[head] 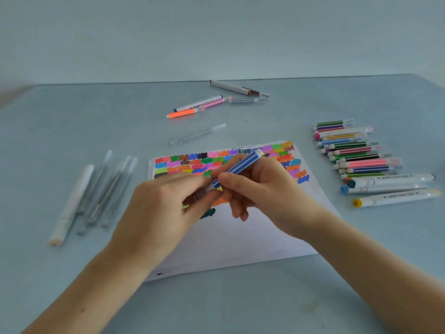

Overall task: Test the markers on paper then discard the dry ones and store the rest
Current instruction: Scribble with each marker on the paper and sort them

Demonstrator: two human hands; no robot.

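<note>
Both hands — right hand (252, 186), left hand (168, 203) — pinching slim striped blue marker (237, 168), over scribbled paper (240, 237)

1. Table (240, 297): pale blue-grey surface.
2. Paper (240, 237): lies flat directly beneath the grip.
3. Clear pens (106, 191): grouped left of the grip.
4. Striped markers (356, 150): stacked in a row right of the grip.
5. Loose markers (199, 104): scattered beyond the grip.

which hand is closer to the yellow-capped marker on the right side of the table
Right. The right hand holds the blue striped marker over the paper, nearer the yellow-capped marker; the left hand is farther left.
</note>
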